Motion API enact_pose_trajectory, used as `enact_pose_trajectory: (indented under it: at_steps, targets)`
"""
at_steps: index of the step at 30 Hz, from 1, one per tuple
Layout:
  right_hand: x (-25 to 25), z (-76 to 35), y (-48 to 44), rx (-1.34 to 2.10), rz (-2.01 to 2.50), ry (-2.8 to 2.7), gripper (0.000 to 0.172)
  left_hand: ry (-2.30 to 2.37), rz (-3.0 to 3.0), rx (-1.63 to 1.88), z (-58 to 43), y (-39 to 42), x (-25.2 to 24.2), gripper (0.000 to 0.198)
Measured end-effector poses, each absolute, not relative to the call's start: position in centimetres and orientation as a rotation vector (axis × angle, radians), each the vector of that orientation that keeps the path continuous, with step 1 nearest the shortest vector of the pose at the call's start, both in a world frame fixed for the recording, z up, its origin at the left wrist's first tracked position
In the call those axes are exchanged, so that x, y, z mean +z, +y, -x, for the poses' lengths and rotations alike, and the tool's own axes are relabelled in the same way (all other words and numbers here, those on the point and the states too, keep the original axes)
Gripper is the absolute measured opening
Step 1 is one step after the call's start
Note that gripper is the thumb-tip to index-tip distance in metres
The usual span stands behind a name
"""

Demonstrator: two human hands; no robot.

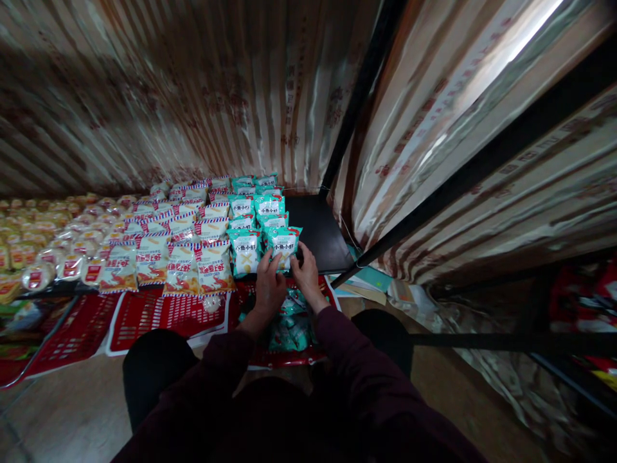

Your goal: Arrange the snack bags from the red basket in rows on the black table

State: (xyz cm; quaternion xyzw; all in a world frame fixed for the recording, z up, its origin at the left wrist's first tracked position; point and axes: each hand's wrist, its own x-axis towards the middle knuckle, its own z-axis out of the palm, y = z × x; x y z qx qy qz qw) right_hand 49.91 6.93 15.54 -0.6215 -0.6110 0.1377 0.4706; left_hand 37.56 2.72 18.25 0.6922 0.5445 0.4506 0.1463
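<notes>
Both my hands hold one teal snack packet (284, 244) at the front of a low black shelf (318, 231). My left hand (268, 283) grips its lower left edge with fingers closed. My right hand (304, 270) grips its right side. A second teal packet (245, 252) stands just to the left, and more teal packets (263, 204) line up in rows behind. A red basket (289, 350) below my hands holds further teal packets (292, 325).
Red-and-white snack packets (186, 247) fill the shelf to the left, with yellow-orange ones (33, 238) further left. Flat red baskets (159, 315) lie on the floor in front. A black shelf upright (359, 90) and striped plastic sheeting (457, 148) stand on the right.
</notes>
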Motion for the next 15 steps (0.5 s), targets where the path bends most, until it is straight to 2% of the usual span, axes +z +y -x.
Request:
enact_pose_trajectory:
  at_steps: [15]
  targets:
    - [15.3,-49.8,6.0,0.332,1.485,-1.456,0.049,1.546,-2.16,1.317,-38.5,1.9,16.7,0.052]
